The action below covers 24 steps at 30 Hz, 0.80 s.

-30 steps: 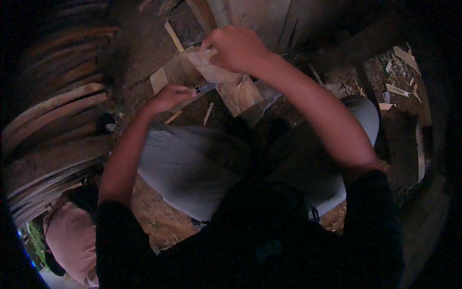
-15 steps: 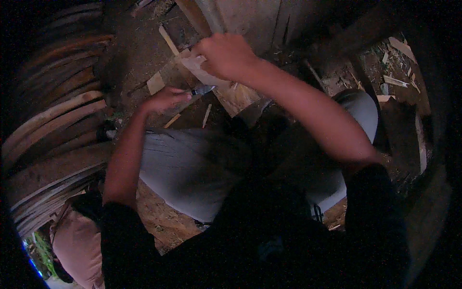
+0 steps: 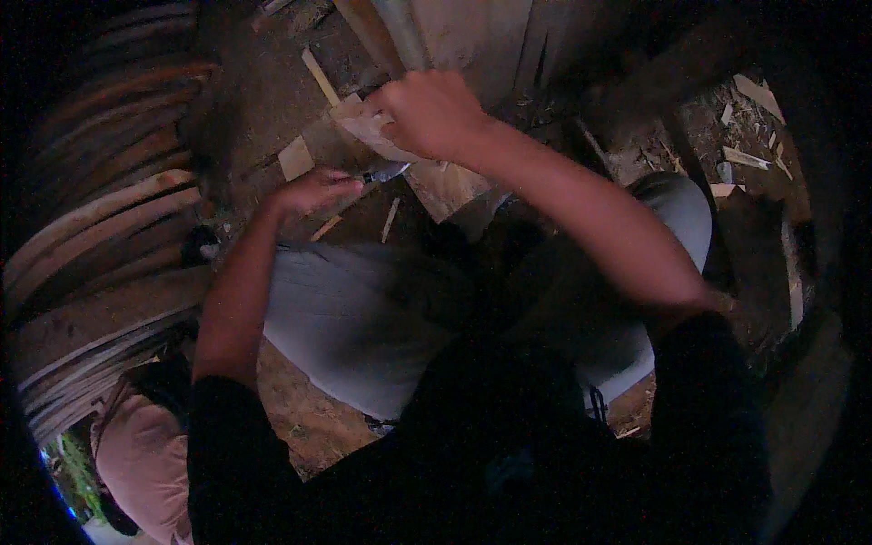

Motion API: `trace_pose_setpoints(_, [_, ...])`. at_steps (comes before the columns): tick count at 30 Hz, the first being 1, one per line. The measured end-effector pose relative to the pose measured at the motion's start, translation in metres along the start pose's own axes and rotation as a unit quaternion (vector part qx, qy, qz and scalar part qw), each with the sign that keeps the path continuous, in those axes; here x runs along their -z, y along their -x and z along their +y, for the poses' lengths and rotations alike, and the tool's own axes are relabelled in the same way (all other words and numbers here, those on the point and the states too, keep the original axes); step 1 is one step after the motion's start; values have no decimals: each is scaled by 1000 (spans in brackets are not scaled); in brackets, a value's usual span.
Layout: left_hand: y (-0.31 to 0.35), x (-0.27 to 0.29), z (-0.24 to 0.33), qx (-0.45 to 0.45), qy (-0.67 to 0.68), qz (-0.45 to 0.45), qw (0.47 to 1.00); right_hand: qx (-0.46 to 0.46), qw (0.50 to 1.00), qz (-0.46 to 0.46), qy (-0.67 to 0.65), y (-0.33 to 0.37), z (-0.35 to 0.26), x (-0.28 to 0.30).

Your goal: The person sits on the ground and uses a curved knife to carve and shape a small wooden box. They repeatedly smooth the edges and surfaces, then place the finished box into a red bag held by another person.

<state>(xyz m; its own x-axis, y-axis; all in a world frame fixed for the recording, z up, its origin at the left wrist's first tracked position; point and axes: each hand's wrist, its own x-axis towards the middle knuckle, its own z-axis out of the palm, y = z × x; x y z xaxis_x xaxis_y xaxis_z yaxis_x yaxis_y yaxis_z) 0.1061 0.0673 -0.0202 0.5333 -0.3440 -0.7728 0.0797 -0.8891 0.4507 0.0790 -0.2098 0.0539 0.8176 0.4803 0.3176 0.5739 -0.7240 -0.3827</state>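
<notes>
My left hand (image 3: pixel 318 191) is closed round the dark handle of a small knife (image 3: pixel 389 172). Its short metal blade points right, just below my other hand. My right hand (image 3: pixel 434 111) is curled, knuckles up, over a pale thin flat piece (image 3: pixel 365 129) whose left part sticks out from under the fingers. Whether that piece is wood or paper I cannot tell. Beneath both hands lies a light wooden board (image 3: pixel 445 193), partly hidden by the right hand and forearm. The right fingertips are out of sight.
Curved stacked planks (image 3: pixel 109 209) line the left side. Wood scraps (image 3: pixel 747 156) and shavings lie on the dirt floor at the right. A thin stick (image 3: pixel 320 76) lies beyond the hands. Upright boards (image 3: pixel 468 41) stand at the back. A person's pink clothing (image 3: pixel 143 463) shows at lower left.
My right hand has shifted slightly right and nearer to me, with the pale piece under it. My left hand and the knife have moved a little to the right.
</notes>
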Motion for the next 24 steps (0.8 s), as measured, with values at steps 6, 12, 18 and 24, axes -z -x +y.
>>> trace_pose_setpoints(6, [-6,-5,-11,-10,44,-14,999,-41,999,5,23,-10,-6,14])
trace_pose_setpoints(12, [-7,-2,-2,41,18,-49,998,-53,997,56,-26,-8,5,11])
trace_pose_setpoints(18, [-24,-6,-31,-6,37,-28,999,-34,999,-6,-19,-8,3,12])
trace_pose_setpoints(24, [-17,-5,-13,-1,37,-37,999,-11,1000,-7,-14,-7,11,-5])
